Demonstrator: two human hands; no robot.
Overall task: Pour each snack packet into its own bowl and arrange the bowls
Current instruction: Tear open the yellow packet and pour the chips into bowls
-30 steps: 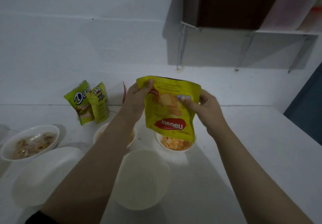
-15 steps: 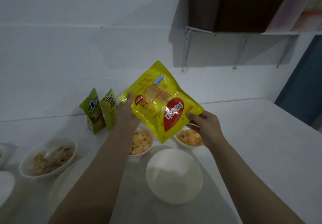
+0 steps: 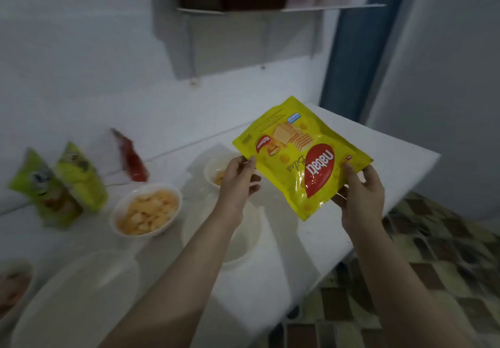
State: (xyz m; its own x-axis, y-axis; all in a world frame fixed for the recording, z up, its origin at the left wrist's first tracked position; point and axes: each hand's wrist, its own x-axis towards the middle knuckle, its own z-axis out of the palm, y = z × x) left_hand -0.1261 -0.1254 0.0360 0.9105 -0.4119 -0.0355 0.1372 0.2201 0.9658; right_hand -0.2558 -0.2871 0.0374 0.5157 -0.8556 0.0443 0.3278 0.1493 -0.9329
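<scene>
I hold a yellow Nabati packet (image 3: 300, 158) flat and tilted above the table's right end. My left hand (image 3: 238, 182) pinches its left edge and my right hand (image 3: 361, 196) grips its lower right corner. Behind my left hand a small white bowl (image 3: 216, 169) holds some orange pieces. To the left, a bowl (image 3: 146, 209) is full of pale orange snack pieces. An empty white bowl (image 3: 243, 239) sits partly hidden under my left forearm. Two green packets (image 3: 59, 185) and a red packet (image 3: 131, 161) stand by the wall.
A large white bowl (image 3: 75, 293) sits at the front left, and a bowl with brownish snacks (image 3: 13, 285) at the far left edge. The white table (image 3: 405, 163) ends at the right, over a tiled floor (image 3: 433, 266). A wall shelf (image 3: 270, 9) hangs overhead.
The packet has swung from upside down over the small bowl to nearly flat and has moved right, away from the bowls. My view has turned to the right.
</scene>
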